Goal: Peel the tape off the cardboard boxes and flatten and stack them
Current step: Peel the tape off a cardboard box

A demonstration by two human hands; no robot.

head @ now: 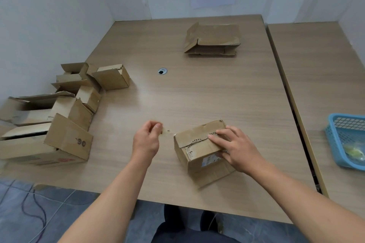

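Left hand [147,140] pinched clear tape strip [166,132] just left of small cardboard box [201,150]. Right hand [239,148] lay flat on box top, fingers straight. Flattened stack [212,40] sat well beyond box. Risk: thin tape could snap if yanked, leaving remnants.

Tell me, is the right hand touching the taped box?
Touching: head view shows the right hand resting fingers flat on the taped box.

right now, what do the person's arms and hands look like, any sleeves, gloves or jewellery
The left hand and right hand are bare: no gloves, rings, watch or bands show. The left forearm and right forearm are bare too, with no sleeve in view down to the picture's edge.
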